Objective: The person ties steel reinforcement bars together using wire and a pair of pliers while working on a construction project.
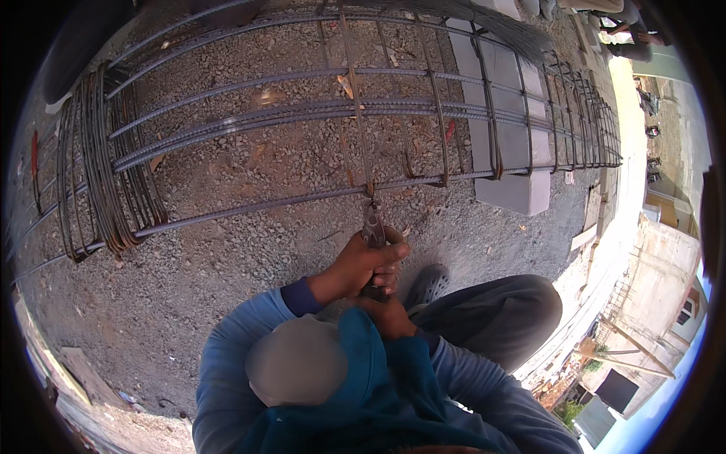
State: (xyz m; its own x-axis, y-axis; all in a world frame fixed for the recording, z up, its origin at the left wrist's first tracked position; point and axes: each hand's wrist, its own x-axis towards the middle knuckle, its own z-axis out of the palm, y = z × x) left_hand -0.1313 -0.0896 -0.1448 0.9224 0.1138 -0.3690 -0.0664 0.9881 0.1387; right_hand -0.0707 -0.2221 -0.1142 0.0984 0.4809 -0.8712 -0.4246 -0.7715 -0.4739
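A long cage of ribbed steel bars lies across the ground in front of me, with upright square stirrups around the bars. My left hand is closed around a pair of dark pincers. Their jaws are at the nearest bar, where a stirrup crosses it; any tie wire there is too small to make out clearly. Just below, my right hand is closed at the lower end of the pincers' handles, its fingers partly hidden. Both hands are close to my body.
A bunch of stirrups hangs on the bars at the left. Beside it is a red-handled tool. A pale grey block sits under the cage at right. Gravel covers the ground. My shoe is near the pincers. Other people are far right.
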